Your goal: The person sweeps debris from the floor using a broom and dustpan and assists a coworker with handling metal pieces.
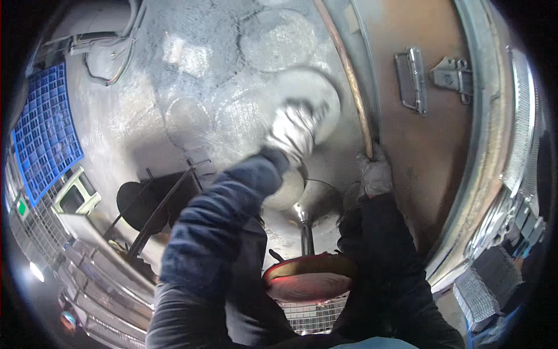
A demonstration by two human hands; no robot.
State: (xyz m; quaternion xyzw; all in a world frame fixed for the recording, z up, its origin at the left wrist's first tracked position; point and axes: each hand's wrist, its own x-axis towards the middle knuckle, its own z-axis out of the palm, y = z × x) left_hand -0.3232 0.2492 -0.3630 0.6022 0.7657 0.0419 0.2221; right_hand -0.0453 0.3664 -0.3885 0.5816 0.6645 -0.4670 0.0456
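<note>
My left hand [293, 127], in a whitish glove with dark streaks, reaches forward over a pale round disc [329, 103]. Motion blurs its fingers, so whether they grip the disc or only touch it is unclear. My right hand [376, 174], in a dirty light glove, is closed round the near end of a long wooden pole [349, 72]. The pole runs away from me beside a brown metal panel. Between my legs is a round reddish stool seat [308, 285] on a shiny post with a flared metal base [319, 200].
The brown panel [430, 145] on the right carries a metal handle [411, 80] and a latch [453, 77]. Faint round marks cover the grey floor [226, 70]. At left are a blue grid [47, 128], a dark long-handled tool [152, 209] and metal racks [104, 285]. Wire mesh stands far right.
</note>
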